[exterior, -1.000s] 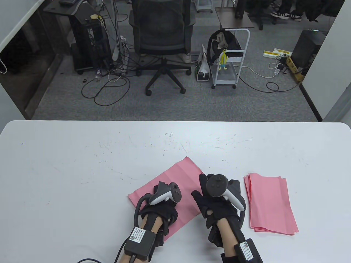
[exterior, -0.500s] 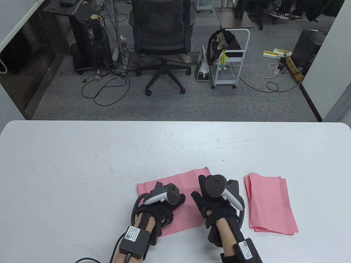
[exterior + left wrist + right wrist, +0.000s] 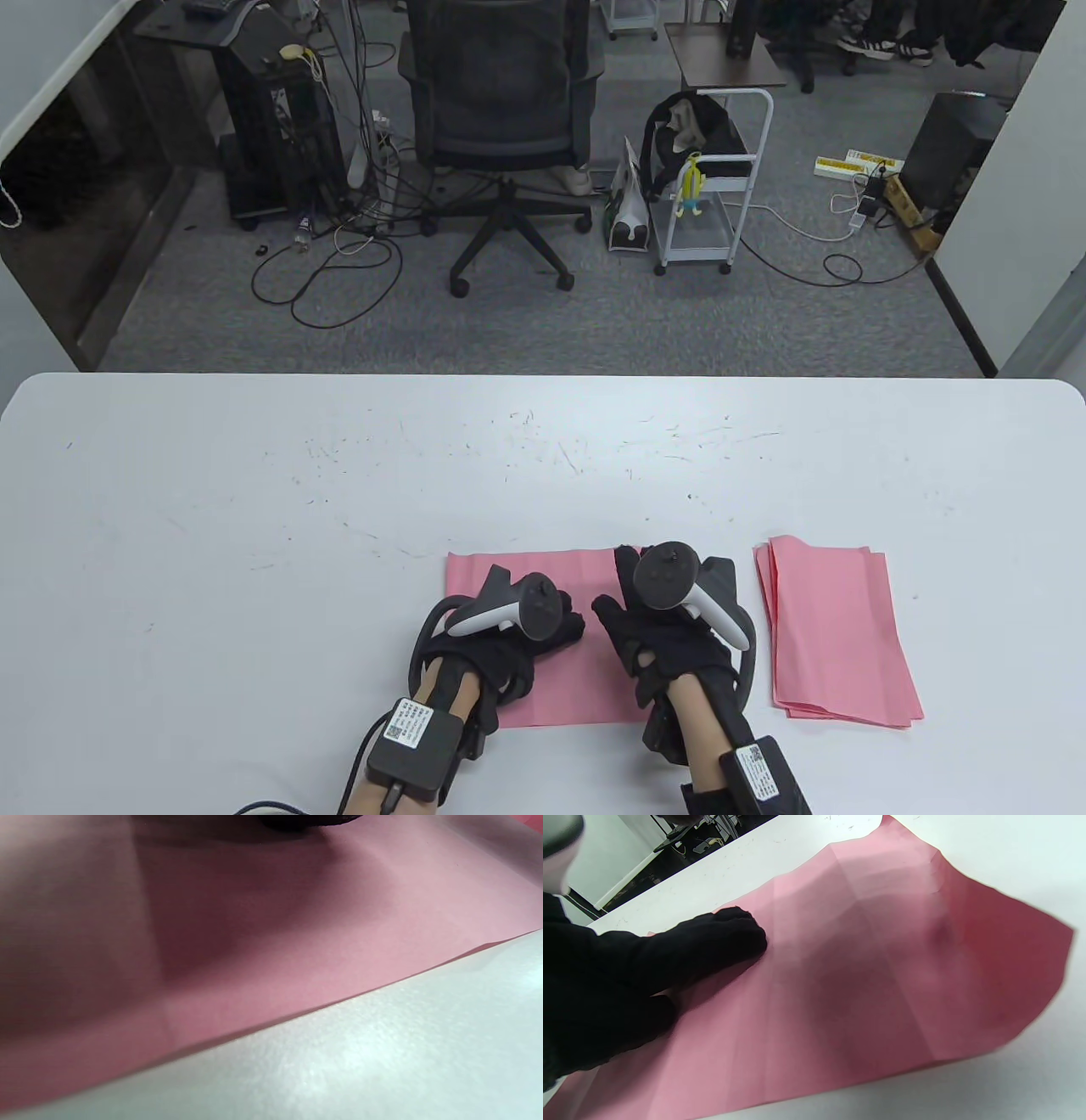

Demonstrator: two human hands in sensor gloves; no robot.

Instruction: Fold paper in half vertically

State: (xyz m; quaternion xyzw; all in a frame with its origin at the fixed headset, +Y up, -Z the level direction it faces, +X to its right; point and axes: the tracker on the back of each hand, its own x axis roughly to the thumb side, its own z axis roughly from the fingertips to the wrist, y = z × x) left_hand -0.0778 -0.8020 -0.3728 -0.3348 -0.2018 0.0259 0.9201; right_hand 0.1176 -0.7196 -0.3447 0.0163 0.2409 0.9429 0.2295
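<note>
A pink paper sheet [image 3: 585,679] lies flat near the table's front edge, its sides now roughly square to that edge. Old crease lines cross the pink paper sheet [image 3: 865,984], and one corner curls up off the table in the right wrist view. My left hand [image 3: 547,624] rests on the sheet's left half, its gloved fingers [image 3: 725,938] pressing down. My right hand [image 3: 649,607] lies flat over the sheet's right edge with straight fingers. The left wrist view shows only the pink paper sheet [image 3: 271,942] and its edge, very close.
A stack of folded pink sheets [image 3: 836,632] lies just right of my right hand. The white table [image 3: 254,509] stretches left and ahead. Beyond its far edge are an office chair [image 3: 501,127] and a small white cart [image 3: 717,195].
The sheet has turned clockwise under both hands, from lying diagonally to lying square with the table's front edge. My left hand swung right with it. The right hand barely moved.
</note>
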